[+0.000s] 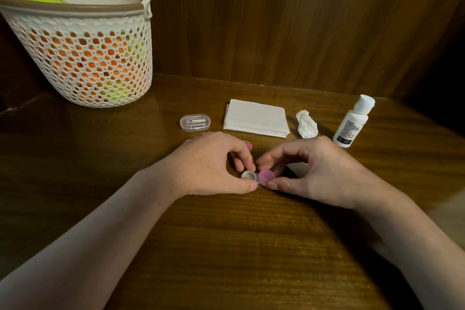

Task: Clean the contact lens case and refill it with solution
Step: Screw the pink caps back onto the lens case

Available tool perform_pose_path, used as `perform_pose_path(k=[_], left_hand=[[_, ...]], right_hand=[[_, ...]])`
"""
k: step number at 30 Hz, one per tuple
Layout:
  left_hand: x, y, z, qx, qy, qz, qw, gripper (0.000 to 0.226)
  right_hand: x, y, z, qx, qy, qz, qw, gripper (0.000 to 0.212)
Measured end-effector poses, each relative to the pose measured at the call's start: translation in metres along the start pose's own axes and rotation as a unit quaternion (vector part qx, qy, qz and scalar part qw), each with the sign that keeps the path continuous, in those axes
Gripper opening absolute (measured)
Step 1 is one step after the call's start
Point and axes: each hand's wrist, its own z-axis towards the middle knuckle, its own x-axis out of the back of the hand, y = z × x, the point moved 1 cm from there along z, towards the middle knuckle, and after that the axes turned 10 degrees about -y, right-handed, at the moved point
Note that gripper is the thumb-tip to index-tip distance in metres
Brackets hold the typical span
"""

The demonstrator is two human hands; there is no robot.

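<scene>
Both hands pinch the lens case (256, 177) near the tissues (255, 118): left hand (208, 166) steadies its open well, right hand (312, 168) grips the pink cap (266, 175); light, slippery plastic, best held by its rims.

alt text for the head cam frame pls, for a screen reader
Two bare hands, left hand and right hand, hold a contact lens case on a wooden table: one well open, the other under a pink cap, a second pink cap behind. Beyond lie a tissue stack, crumpled tissue, white bottle, clear box and basket.
</scene>
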Motion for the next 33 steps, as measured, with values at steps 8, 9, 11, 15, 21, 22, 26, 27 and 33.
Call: perform_pose_path(k=[8, 9, 11, 15, 21, 22, 26, 27, 33], left_hand=[[-0.0008, 0.0007, 0.0004, 0.001, 0.003, -0.018, 1.0, 0.019], [-0.0008, 0.0008, 0.0001, 0.0, 0.003, -0.019, 1.0, 0.019], [-0.001, 0.0008, 0.0, -0.004, 0.001, -0.018, 1.0, 0.018], [-0.0011, 0.0006, 0.0003, -0.007, -0.005, -0.026, 1.0, 0.017], [-0.0014, -0.0004, 0.0013, -0.012, -0.005, -0.038, 0.999, 0.016], [-0.0015, -0.0003, 0.0012, -0.014, -0.004, -0.036, 0.999, 0.016], [-0.0014, -0.0007, 0.0019, -0.014, -0.002, -0.034, 0.999, 0.017], [-0.0013, -0.0008, 0.0021, -0.013, -0.003, -0.033, 0.999, 0.017], [-0.0013, -0.0008, 0.0019, -0.01, -0.004, -0.029, 1.0, 0.016]], right_hand=[[-0.0006, 0.0009, 0.0, 0.003, -0.005, -0.006, 1.0, 0.033], [-0.0006, 0.0008, 0.0001, 0.004, -0.005, -0.008, 1.0, 0.033], [-0.0003, 0.0005, 0.0005, 0.003, -0.004, -0.009, 1.0, 0.033], [-0.0002, -0.0014, 0.0005, -0.003, -0.01, -0.014, 1.0, 0.034], [0.0014, -0.0033, 0.0007, -0.008, -0.019, -0.015, 1.0, 0.033], [0.0015, -0.0035, 0.0004, -0.008, -0.019, -0.015, 1.0, 0.033], [0.0017, -0.0041, 0.0004, -0.006, -0.021, -0.034, 0.999, 0.032], [0.0016, -0.0041, 0.0009, -0.007, -0.021, -0.039, 0.999, 0.032], [-0.0005, -0.0022, 0.0036, -0.022, -0.005, -0.081, 0.996, 0.055]])
